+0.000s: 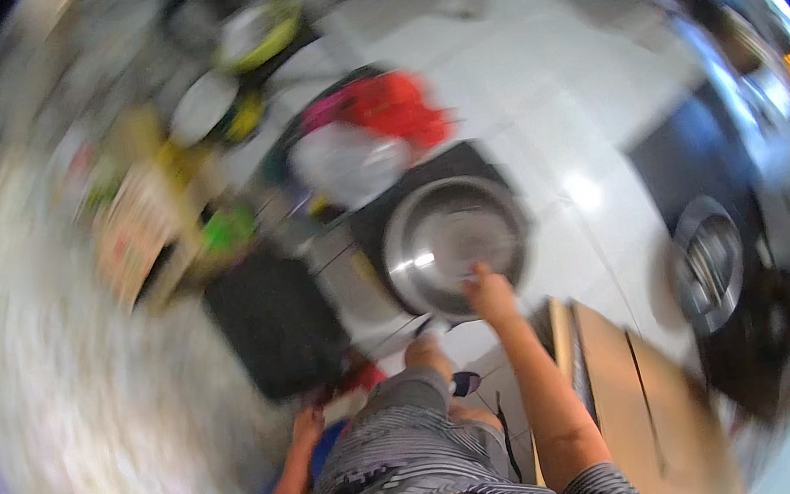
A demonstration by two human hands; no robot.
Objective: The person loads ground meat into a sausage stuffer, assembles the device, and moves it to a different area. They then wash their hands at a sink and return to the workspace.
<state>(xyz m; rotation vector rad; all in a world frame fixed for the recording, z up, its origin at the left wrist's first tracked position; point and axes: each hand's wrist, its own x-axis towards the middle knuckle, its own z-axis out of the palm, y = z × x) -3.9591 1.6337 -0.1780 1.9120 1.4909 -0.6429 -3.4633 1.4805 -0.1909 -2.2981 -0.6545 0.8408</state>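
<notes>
A wide, round metal basin (452, 224) rests over a dark square surface (367, 226), in front of me. My right hand (490, 294) is closed at its near rim, fingers reaching over the inner edge. Motion blur softens the basin's inside, and I can make out nothing lying in it. Low at my left side is my left hand (307, 426), beside a blue object (327, 449) and a red one (358, 378). Its fingers are too smeared to read.
A black square-topped piece (279, 319) stands at the left, by a cardboard box (140, 227). Red (396, 110) and white bags (350, 162) lie beyond the basin. At right are a large cardboard piece (638, 395) and a metal bowl (710, 263) on a dark surface.
</notes>
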